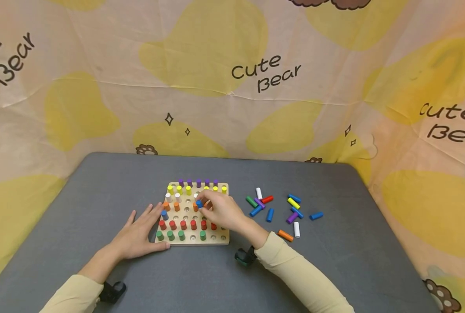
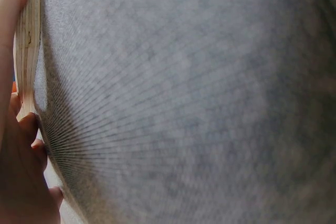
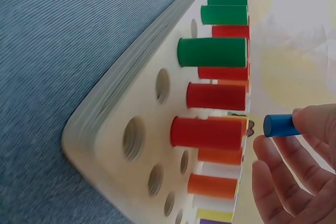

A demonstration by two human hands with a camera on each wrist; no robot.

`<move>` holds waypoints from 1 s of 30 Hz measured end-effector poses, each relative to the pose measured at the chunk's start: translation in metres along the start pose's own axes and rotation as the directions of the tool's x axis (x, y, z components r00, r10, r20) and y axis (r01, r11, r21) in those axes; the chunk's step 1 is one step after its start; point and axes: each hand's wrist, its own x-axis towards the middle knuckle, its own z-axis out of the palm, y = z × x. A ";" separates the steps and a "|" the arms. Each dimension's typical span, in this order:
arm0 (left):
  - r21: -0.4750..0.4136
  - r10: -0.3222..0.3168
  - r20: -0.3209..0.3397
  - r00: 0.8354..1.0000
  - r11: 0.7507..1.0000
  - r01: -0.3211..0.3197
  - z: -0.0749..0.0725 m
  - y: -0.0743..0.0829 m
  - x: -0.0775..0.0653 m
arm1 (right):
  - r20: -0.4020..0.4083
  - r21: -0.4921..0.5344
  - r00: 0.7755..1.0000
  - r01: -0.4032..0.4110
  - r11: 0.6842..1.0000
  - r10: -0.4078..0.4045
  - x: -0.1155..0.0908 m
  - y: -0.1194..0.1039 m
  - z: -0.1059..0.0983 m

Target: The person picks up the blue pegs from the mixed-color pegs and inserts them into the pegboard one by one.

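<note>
A wooden pegboard (image 1: 193, 242) stands on the table, with rows of coloured pegs upright in its holes. My right hand (image 1: 224, 211) pinches a blue peg (image 3: 279, 125) between thumb and fingers, above the board's middle rows. In the right wrist view the peg is clear of the holes, beyond the red pegs (image 3: 207, 132). My left hand (image 1: 140, 234) lies with spread, straight fingers along the board's left side, its thumb at the front left corner. One blue peg (image 1: 164, 215) stands at the left end of its row, close by the left fingertips.
Loose pegs lie right of the board: several blue ones, a white peg (image 1: 296, 229), an orange peg (image 1: 285, 235), a yellow peg (image 1: 293, 203), a red peg (image 1: 267, 199) and others. The grey table (image 1: 138, 174) meets a printed cloth backdrop (image 1: 201, 130) at its far edge.
</note>
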 end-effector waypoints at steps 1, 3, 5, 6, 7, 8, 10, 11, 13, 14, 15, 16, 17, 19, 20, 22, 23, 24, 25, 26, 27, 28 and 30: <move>-0.001 0.002 -0.001 1.000 1.000 -0.002 0.000 0.000 0.000 | -0.003 0.005 1.000 0.003 1.000 -0.003 0.001 -0.001 0.000; -0.004 0.004 -0.007 1.000 1.000 -0.004 0.000 0.000 -0.001 | -0.006 0.014 1.000 0.010 1.000 -0.010 0.003 -0.004 0.001; -0.004 0.000 -0.005 1.000 1.000 0.000 -0.001 0.001 -0.001 | -0.009 0.018 1.000 0.019 1.000 -0.019 0.005 -0.006 0.002; -0.004 -0.002 -0.003 1.000 1.000 0.002 -0.001 0.001 -0.001 | -0.010 0.019 1.000 0.023 1.000 -0.023 0.006 -0.007 0.003; -0.004 -0.003 -0.002 1.000 1.000 0.003 -0.001 0.001 -0.001 | -0.009 0.020 1.000 0.027 0.999 -0.027 0.007 -0.008 0.003; -0.004 -0.004 0.000 1.000 1.000 0.004 -0.001 0.001 -0.001 | -0.008 0.019 0.999 0.031 0.999 -0.031 0.008 -0.009 0.004; -0.002 -0.005 0.004 1.000 1.000 0.005 -0.002 0.001 -0.001 | -0.006 0.013 0.999 0.035 0.999 -0.034 0.011 -0.011 0.006; 0.000 -0.005 0.004 1.000 1.000 0.005 -0.002 0.001 0.000 | -0.003 0.011 0.999 0.035 0.999 -0.035 0.011 -0.011 0.007; 0.003 -0.004 0.005 1.000 1.000 0.004 -0.002 0.001 0.000 | 0.006 0.014 0.999 0.034 0.999 -0.034 0.013 -0.013 0.009; 0.005 -0.003 0.005 1.000 1.000 0.003 -0.002 0.001 0.000 | 0.010 0.016 0.999 0.036 0.999 -0.036 0.014 -0.014 0.010; 0.008 -0.003 0.005 1.000 1.000 0.003 -0.002 0.001 0.000 | 0.015 0.019 0.999 0.037 0.999 -0.037 0.015 -0.015 0.011; 0.009 -0.002 0.005 1.000 1.000 0.002 -0.002 0.001 0.000 | 0.019 0.022 0.999 0.038 0.999 -0.038 0.016 -0.016 0.012; 0.010 -0.001 0.004 1.000 1.000 0.001 -0.002 0.000 0.000 | 0.024 0.030 0.999 0.037 0.999 -0.038 0.016 -0.017 0.013; 0.006 0.000 0.005 1.000 1.000 0.000 -0.002 0.000 0.000 | 0.031 0.035 0.999 0.038 0.999 -0.039 0.018 -0.018 0.015; 0.005 0.000 0.005 1.000 1.000 0.000 -0.002 0.000 0.000 | 0.035 0.037 0.999 0.038 0.999 -0.039 0.018 -0.019 0.016; 0.000 0.001 0.005 1.000 1.000 -0.001 -0.001 0.000 0.000 | 0.046 0.044 0.998 0.032 0.999 -0.034 0.020 -0.020 0.018; -0.002 0.001 0.005 1.000 1.000 -0.001 -0.001 0.000 0.000 | 0.052 0.050 0.998 0.027 0.998 -0.030 0.020 -0.020 0.019; -0.004 0.001 0.005 1.000 1.000 -0.001 -0.001 0.001 0.000 | 0.058 0.052 0.998 0.023 0.998 -0.026 0.021 -0.021 0.020; -0.004 0.001 0.005 1.000 1.000 -0.001 -0.001 0.001 0.000 | 0.064 0.056 0.998 0.018 0.998 -0.022 0.022 -0.022 0.021; -0.004 0.001 0.004 1.000 1.000 -0.001 -0.001 0.001 0.000 | 0.068 0.060 0.998 0.014 0.998 -0.018 0.023 -0.022 0.023; -0.004 0.002 0.004 1.000 1.000 -0.002 -0.001 0.001 -0.001 | 0.070 0.055 0.997 0.009 0.998 -0.013 0.023 -0.023 0.024; -0.003 0.003 0.003 1.000 1.000 -0.003 -0.001 0.001 -0.001 | 0.074 0.060 0.997 0.005 0.998 -0.010 0.024 -0.023 0.025; -0.005 0.004 0.001 1.000 1.000 -0.004 -0.001 0.001 -0.001 | 0.079 0.067 0.997 0.002 0.998 -0.008 0.026 -0.025 0.026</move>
